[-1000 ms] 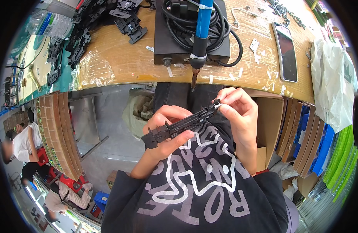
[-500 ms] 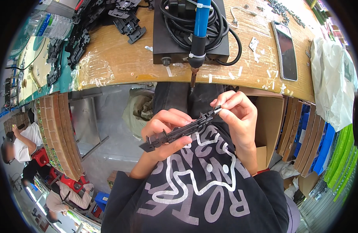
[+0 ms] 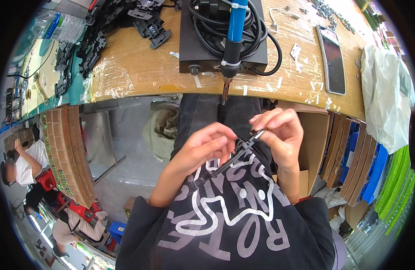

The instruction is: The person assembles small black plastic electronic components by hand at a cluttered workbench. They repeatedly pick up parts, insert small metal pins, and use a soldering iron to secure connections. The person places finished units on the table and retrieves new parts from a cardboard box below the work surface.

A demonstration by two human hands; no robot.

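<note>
A long, narrow black plastic part (image 3: 236,157) slants in front of my chest, its upper end toward the right. My right hand (image 3: 284,135) pinches that upper end between thumb and fingertips, where a small light-coloured edge shows. Its lower end, near my shirt, is slightly blurred. Beside the part, my left hand (image 3: 203,148) has its fingers half bent and apart. The left hand no longer wraps the part; whether a fingertip touches it is hard to tell. Above both hands, a blue-handled tool like a soldering iron (image 3: 234,31) points its brown metal tip downward.
On the wooden bench (image 3: 131,67) stands a black box (image 3: 200,56) with coiled black cable. Black plastic parts (image 3: 149,24) are heaped at left. A phone (image 3: 332,60) and a white plastic bag (image 3: 385,99) lie at right. Cardboard boxes (image 3: 313,153) stand below; people sit far left.
My left hand has let go of the black plastic part's length and moved up. The part has turned and its lower end has swung toward my shirt; my right hand keeps its pinch.
</note>
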